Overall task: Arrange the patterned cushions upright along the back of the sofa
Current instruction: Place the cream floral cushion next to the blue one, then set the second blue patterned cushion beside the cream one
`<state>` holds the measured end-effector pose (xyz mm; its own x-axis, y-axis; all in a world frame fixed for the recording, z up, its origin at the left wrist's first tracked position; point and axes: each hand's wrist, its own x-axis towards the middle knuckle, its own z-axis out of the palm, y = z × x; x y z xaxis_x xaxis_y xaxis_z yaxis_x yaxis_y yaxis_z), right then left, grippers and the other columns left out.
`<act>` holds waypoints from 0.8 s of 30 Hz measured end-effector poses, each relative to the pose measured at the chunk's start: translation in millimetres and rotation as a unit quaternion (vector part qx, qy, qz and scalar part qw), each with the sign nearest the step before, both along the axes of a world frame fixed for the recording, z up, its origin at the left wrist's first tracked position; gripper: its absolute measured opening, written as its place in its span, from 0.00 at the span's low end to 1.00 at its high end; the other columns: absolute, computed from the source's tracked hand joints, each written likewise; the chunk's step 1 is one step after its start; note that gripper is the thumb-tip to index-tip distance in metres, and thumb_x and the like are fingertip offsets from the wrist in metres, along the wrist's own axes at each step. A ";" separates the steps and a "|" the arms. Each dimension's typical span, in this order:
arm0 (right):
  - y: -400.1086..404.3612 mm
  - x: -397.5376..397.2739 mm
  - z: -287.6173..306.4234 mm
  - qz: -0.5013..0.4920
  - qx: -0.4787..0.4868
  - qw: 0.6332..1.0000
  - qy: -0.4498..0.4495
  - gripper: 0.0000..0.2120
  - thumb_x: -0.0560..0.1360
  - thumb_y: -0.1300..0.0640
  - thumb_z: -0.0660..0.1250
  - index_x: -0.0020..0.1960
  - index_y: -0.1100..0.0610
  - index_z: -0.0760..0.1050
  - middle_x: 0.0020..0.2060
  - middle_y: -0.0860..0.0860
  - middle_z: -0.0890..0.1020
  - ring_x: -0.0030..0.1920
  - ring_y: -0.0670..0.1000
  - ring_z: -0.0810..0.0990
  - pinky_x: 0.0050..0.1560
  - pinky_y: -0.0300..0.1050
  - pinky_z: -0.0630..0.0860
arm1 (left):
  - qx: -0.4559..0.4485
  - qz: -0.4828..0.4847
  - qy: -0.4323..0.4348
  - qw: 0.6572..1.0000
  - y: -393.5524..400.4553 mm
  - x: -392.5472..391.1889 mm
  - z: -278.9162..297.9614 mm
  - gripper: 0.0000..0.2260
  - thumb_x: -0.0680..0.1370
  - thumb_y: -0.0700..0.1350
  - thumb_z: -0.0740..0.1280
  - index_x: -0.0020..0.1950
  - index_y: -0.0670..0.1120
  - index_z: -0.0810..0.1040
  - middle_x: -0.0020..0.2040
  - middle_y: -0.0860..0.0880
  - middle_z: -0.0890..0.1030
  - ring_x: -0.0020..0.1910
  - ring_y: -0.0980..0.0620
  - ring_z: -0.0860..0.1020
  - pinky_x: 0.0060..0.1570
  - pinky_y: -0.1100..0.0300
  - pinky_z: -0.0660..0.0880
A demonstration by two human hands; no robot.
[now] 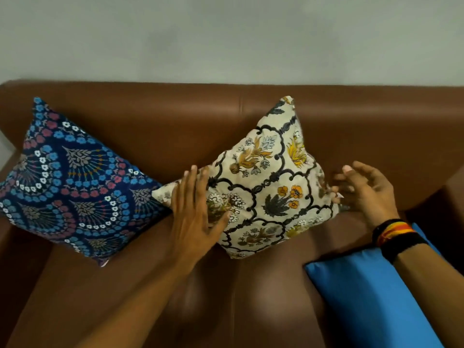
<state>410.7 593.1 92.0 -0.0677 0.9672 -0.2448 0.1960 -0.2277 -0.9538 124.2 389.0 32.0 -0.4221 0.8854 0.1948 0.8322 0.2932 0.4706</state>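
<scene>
Head view | cream cushion [263,182] tilted, long axis 1–7 o'clock | left hand [198,209] flat on it, ungripped | right hand [364,192] open at 3 o'clock corner

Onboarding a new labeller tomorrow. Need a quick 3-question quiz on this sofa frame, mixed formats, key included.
1. True or false: the left hand lies flat and open on the cream floral cushion.
2. Multiple choice: the plain blue cushion is
A. propped against the sofa back
B. low on the seat at the right, under the right forearm
C. on top of the navy patterned cushion
3. Fill in: the right hand, fingers spread, is at the cream cushion's ____ corner.

Key: 1 true; 2 B; 3 right. Whether that hand has a grip on the corner cannot be told.
</scene>
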 end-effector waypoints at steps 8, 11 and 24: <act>-8.8 219.9 -82.3 0.079 0.045 0.906 -0.413 0.44 0.68 0.26 0.59 0.64 0.64 0.77 0.59 0.65 0.80 0.61 0.66 0.78 0.63 0.56 0.73 | -0.006 -0.124 -0.087 0.988 -34.3 212.4 -47.7 0.32 0.85 0.60 0.62 0.87 0.52 0.59 0.88 0.51 0.56 0.87 0.50 0.56 0.83 0.46 0.61; -23.0 318.1 -117.4 0.068 -0.031 0.886 -0.459 0.56 0.62 0.16 0.50 0.65 0.62 0.76 0.61 0.65 0.79 0.63 0.67 0.77 0.65 0.60 0.73 | -0.111 -0.070 -0.187 0.974 -40.5 300.3 -62.5 0.35 0.79 0.75 0.46 0.85 0.65 0.46 0.88 0.56 0.52 0.86 0.55 0.57 0.81 0.63 0.56; -12.5 369.1 -119.0 0.191 -0.215 0.874 -0.390 0.47 0.73 0.27 0.61 0.80 0.55 0.57 0.73 0.61 0.73 0.70 0.64 0.74 0.69 0.53 0.69 | -0.202 0.086 -0.407 0.887 -32.0 468.1 -63.2 0.60 0.53 0.89 0.60 0.79 0.73 0.38 0.87 0.54 0.38 0.85 0.57 0.42 0.74 0.74 0.34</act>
